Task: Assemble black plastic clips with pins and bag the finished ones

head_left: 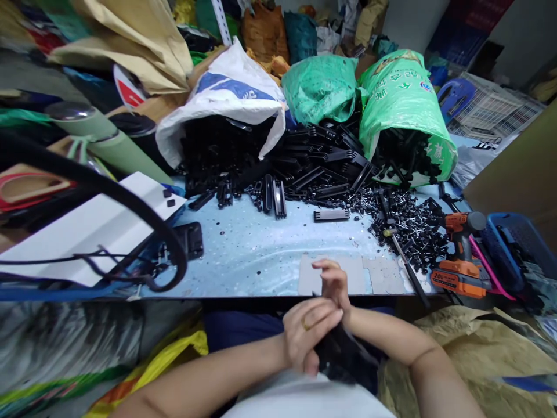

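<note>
My left hand (307,331), with a ring on one finger, is closed at the table's front edge, its fingers laid across the palm side of my right hand. Curled fingers show on my right hand (336,284), above a piece of pale cardboard (311,276). Whatever lies between the two hands is hidden. Just under them, over my lap, a glossy black thing (343,354) is blurred; its kind cannot be made out. Beyond the hands, a short black part with a grey face (331,215) lies on the blue tabletop (243,249).
Black parts spill from a white sack (235,75) and a green sack (398,93). Screws and small black pieces (404,226) are heaped at right, beside a hammer (409,267), an orange cordless drill (461,255) and a blue basket (505,249). A thick black cable (143,215) arches at left.
</note>
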`<state>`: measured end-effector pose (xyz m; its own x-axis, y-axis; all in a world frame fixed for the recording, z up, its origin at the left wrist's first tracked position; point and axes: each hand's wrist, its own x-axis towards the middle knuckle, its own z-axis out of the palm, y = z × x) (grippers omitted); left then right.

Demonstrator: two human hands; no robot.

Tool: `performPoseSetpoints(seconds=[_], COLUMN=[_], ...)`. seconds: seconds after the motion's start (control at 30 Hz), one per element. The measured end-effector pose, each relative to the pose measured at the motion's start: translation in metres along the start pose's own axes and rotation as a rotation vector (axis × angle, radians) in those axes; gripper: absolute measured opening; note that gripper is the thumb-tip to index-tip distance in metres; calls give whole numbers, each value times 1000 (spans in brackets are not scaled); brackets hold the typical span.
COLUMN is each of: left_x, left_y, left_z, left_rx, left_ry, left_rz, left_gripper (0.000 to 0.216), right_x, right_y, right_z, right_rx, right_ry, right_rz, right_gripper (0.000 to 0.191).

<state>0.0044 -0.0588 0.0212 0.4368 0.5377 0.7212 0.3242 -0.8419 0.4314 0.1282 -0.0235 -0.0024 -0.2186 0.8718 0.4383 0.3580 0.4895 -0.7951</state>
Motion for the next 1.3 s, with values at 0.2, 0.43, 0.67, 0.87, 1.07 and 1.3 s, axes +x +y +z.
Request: performPoseSetpoints(seconds=[0.2, 0.43, 0.67, 0.87, 1.07, 1.3], left_x=[18, 82, 151, 156, 92, 63], left_y=[-91, -148, -193, -189, -145, -136], left_z=[21, 40, 60, 52, 13, 23], left_rx=[499, 603, 487, 462, 201, 31], left_ry=[-172, -390, -469, -467, -499, -409], left_rz=[-210, -518, -470, -426, -400, -630], left_gripper=[66, 33, 25, 17, 11, 11], right_x=[123, 149, 107, 57, 41, 65], right_y=[67, 103, 93, 52, 32, 31], right_z=[-54, -108, -121, -98, -78, -52], right_rx=[-711, -769, -104, -396, -808, -866], right_ry=[-473, -414, -177, -559, -560, -347], right_rz=[-115, 92, 451, 80, 134, 629], right_gripper=[38, 38, 39, 42, 29, 52])
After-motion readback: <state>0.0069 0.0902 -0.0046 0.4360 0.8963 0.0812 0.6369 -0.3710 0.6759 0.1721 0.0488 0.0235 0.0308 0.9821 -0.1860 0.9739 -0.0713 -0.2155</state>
